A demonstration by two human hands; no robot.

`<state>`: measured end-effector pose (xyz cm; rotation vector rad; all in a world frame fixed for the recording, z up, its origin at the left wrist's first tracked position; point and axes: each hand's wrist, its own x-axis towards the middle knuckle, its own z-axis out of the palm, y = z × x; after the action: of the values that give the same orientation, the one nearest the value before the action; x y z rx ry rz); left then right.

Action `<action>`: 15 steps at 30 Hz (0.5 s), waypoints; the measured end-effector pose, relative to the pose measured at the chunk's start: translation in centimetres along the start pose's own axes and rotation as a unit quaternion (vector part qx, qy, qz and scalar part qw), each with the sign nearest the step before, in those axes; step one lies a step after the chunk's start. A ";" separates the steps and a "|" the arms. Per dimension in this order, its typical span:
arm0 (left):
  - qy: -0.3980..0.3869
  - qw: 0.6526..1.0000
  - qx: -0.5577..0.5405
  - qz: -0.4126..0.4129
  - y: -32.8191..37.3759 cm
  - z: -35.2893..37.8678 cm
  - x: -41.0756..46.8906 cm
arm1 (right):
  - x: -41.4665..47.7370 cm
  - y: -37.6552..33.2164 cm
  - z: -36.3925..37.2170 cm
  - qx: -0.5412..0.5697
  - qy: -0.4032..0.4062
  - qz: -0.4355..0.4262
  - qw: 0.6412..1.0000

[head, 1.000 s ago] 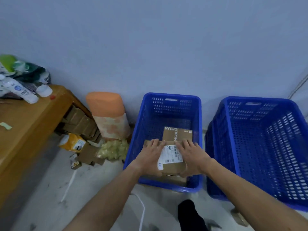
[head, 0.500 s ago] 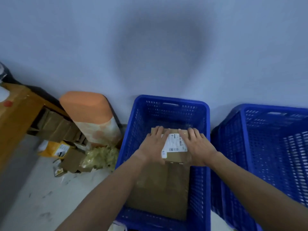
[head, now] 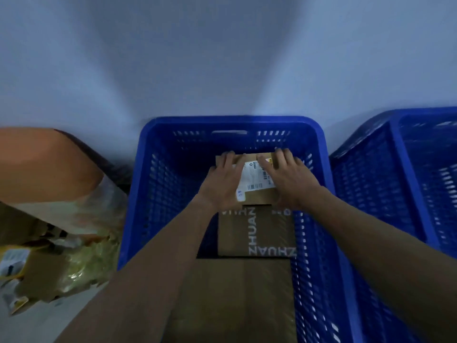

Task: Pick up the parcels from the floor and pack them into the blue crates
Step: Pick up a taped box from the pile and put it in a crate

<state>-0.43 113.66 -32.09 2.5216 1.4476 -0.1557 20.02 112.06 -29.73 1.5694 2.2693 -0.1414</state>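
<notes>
A small brown parcel with a white shipping label [head: 254, 179] is inside the middle blue crate [head: 230, 121], near its far wall. My left hand [head: 222, 179] holds its left side and my right hand [head: 289, 179] its right side, fingers reaching over the far edge. Just nearer lies a brown box printed ZHUAN [head: 269, 231], and a larger plain cardboard box [head: 242, 293] fills the near end of the crate. My forearms hide part of the crate floor.
A second blue crate [head: 395, 169] stands close on the right. Left of the middle crate, an orange-topped bag [head: 49, 169] leans at the wall, with a yellowish plastic packet [head: 81, 263] and loose cardboard parcels [head: 37, 280] on the floor.
Both hands have carried the labelled parcel from the crate's near edge, over the ZHUAN box, to the far end. My view has moved in close above the crate.
</notes>
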 end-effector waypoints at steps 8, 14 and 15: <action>-0.061 0.997 -0.036 0.014 -0.6 6.2 3.9 | 4.0 0.8 5.6 -0.024 -0.086 0.018 0.996; -0.079 0.985 -0.146 -0.040 -0.9 7.7 5.0 | 6.1 0.5 7.1 -0.055 -0.124 0.010 0.991; -0.085 0.983 -0.154 -0.051 -0.9 7.9 5.2 | 6.3 0.6 6.9 -0.056 -0.139 0.007 0.989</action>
<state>1.56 116.45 -40.93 2.1361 1.4115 -0.1469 20.31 115.84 -38.35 1.4106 2.0157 -0.2101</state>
